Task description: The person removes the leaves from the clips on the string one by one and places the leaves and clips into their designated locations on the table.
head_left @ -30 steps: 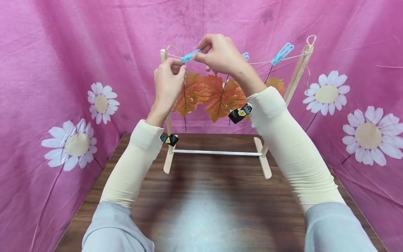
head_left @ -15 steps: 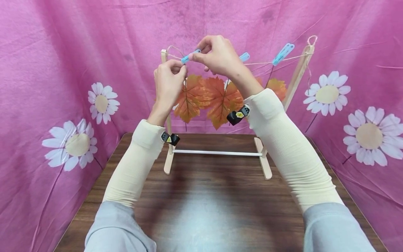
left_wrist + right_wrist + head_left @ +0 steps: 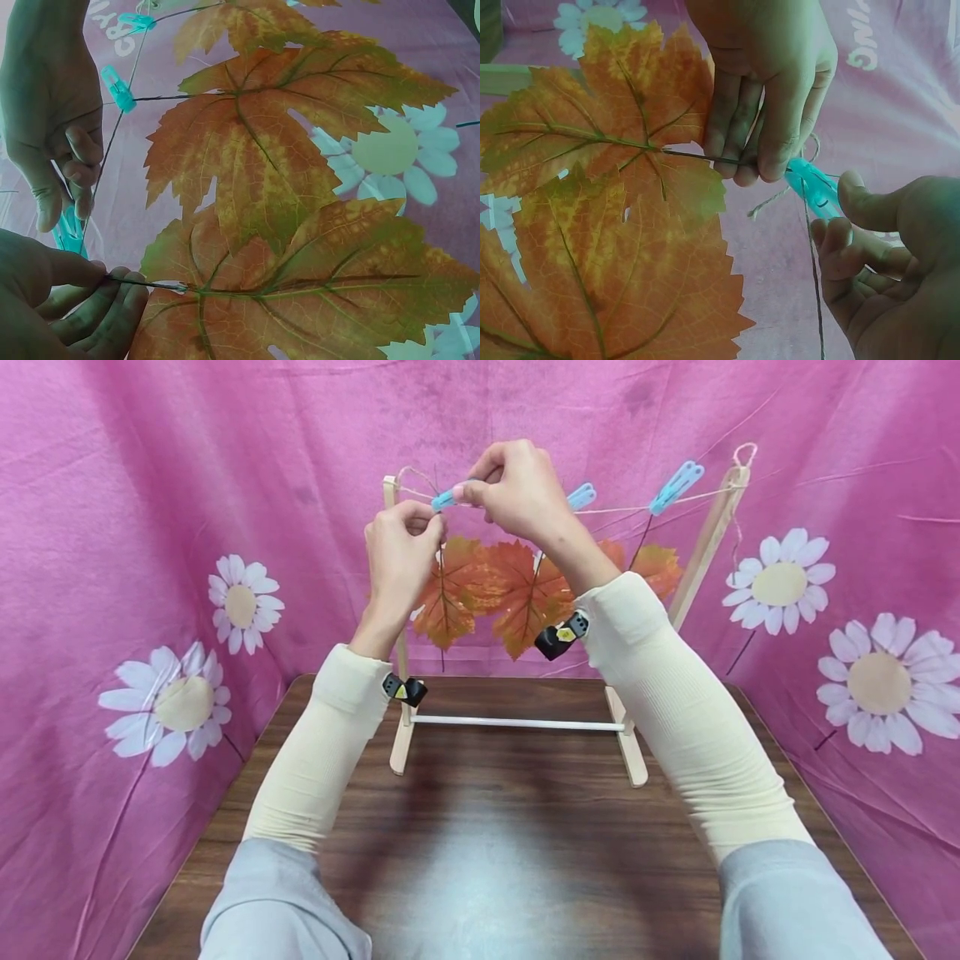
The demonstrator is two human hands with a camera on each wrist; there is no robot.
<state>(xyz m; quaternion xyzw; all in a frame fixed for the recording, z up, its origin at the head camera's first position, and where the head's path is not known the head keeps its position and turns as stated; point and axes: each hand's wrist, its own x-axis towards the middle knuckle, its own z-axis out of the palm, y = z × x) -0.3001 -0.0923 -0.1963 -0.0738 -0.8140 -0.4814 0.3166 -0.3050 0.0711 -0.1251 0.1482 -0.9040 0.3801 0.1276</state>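
Note:
My left hand [image 3: 401, 547] pinches the dark stem of an orange leaf [image 3: 447, 602] just below the string, near the left post. My right hand [image 3: 521, 489] pinches the handle end of a blue clothespin [image 3: 442, 500], whose jaws are at the string and stem top. In the right wrist view the clothespin [image 3: 811, 187] lies across the string between both hands' fingertips. Two more blue clothespins, one [image 3: 581, 496] partly behind my right hand and one [image 3: 677, 487] near the right post, sit on the string [image 3: 622, 511], with leaves hanging below.
A wooden stand has a left post [image 3: 402, 656], a right post [image 3: 705, 556] and a white crossbar [image 3: 517, 723] low between its feet. It stands at the back of a brown wooden table [image 3: 480, 843]. A pink cloth with printed daisies [image 3: 780, 583] surrounds the table.
My right fingers have shifted slightly along the clothespin towards the string, covering more of it. The middle leaves have swayed a little. My left hand stays almost in place on the stem.

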